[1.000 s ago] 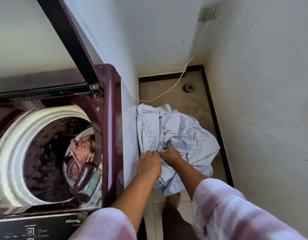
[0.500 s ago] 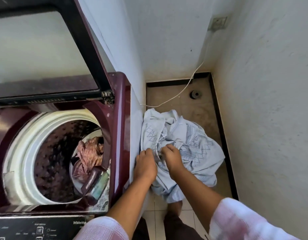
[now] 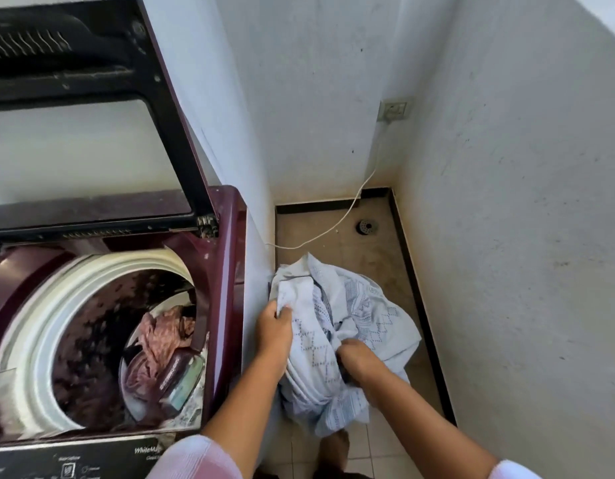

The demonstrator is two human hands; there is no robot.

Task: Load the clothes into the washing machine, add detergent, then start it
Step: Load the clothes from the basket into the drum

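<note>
Pale blue patterned cloth (image 3: 365,316) bunching low over tiled floor (image 3: 337,250), just beside side panel of washing machine (image 3: 230,271), outside drum. Left hand (image 3: 273,335) gripping upper fold, fingers curling round fabric; right hand (image 3: 356,361) clutching lower bunch. Lid (image 3: 91,150) standing open; pink garment (image 3: 161,337) lying inside drum. White cord (image 3: 333,223) trailing across floor near round drain (image 3: 366,227)

Place: a home laundry corner, perhaps a utility nook or balcony; the view is too narrow to say which
Appliance: top-loading washing machine (image 3: 230,271); lid (image 3: 91,143) raised; clothes (image 3: 161,340) in its drum (image 3: 40,323)
Floor: tiled floor (image 3: 368,264); floor drain (image 3: 366,227) near the corner
Walls: scuffed white walls (image 3: 524,236); wall socket (image 3: 392,111); cord (image 3: 347,212) trailing down to the floor
</note>
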